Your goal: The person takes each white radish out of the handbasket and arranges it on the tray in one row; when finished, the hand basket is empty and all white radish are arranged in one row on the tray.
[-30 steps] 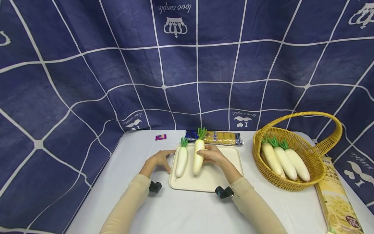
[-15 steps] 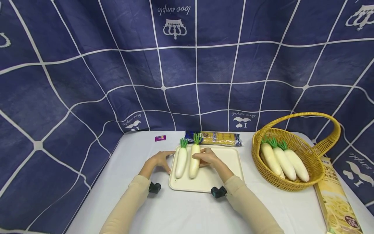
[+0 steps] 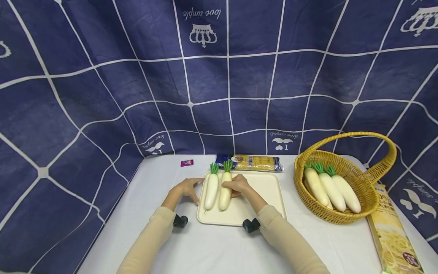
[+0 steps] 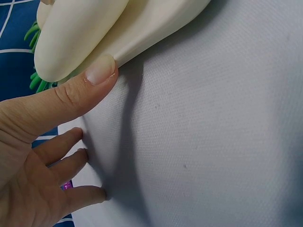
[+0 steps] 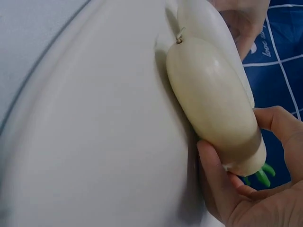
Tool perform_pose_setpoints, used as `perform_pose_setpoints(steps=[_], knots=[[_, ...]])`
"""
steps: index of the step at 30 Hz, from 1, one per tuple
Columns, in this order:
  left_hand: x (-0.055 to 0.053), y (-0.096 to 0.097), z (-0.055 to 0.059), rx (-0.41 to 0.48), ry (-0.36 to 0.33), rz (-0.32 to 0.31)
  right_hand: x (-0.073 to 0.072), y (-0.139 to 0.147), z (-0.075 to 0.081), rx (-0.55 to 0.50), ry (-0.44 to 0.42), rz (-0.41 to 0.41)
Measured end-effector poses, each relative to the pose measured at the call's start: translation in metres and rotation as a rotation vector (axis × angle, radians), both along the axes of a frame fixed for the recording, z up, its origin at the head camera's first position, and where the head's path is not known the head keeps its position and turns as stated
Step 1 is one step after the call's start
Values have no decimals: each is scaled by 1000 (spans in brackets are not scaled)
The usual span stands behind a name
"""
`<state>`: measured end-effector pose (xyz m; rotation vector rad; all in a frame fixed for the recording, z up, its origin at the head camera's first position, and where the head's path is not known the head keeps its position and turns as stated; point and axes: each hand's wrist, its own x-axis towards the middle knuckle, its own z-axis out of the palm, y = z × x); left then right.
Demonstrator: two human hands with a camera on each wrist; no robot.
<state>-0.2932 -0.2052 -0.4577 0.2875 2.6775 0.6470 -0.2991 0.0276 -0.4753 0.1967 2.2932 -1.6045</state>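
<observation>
My right hand (image 3: 238, 185) grips a white radish (image 3: 225, 196) with green leaves near its leafy end, thumb on one side and fingers on the other. In the right wrist view the held radish (image 5: 213, 94) is low over the cream tray (image 5: 94, 118). Beside it, nearly parallel, a second white radish (image 3: 211, 192) lies along the tray's left side. My left hand (image 3: 186, 189) is at the tray's left edge with fingers spread and thumb apart. In the left wrist view its thumb (image 4: 100, 71) touches the tray rim (image 4: 142, 45).
A wicker basket (image 3: 369, 198) with a tall handle holds several white radishes (image 3: 337, 192) at the right. A yellow noodle box (image 3: 393, 232) lies beside and partly behind it. Behind the tray is a pasta packet (image 3: 256, 162); a small purple wrapped sweet (image 3: 186, 163) lies at the back left.
My right hand has moved left and slightly toward me with the radish, bringing it down beside the other one. My left hand has stayed at the tray's edge.
</observation>
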Motion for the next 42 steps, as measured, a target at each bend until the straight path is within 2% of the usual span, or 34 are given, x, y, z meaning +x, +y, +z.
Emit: perform_pose_setpoints(steps=[4, 12, 23, 36, 42], knots=[[0, 0, -1, -8, -3, 1, 1, -2, 2, 17, 7, -15], [0, 0, 0, -8, 0, -5, 1, -2, 4, 52, 0, 5], [1, 0, 0, 7, -1, -1, 4, -2, 3, -32, -36, 69], [1, 0, 1, 0, 2, -5, 5, 4, 3, -20, -53, 98], [1, 0, 0, -5, 4, -7, 5, 3, 3, -54, -55, 115]])
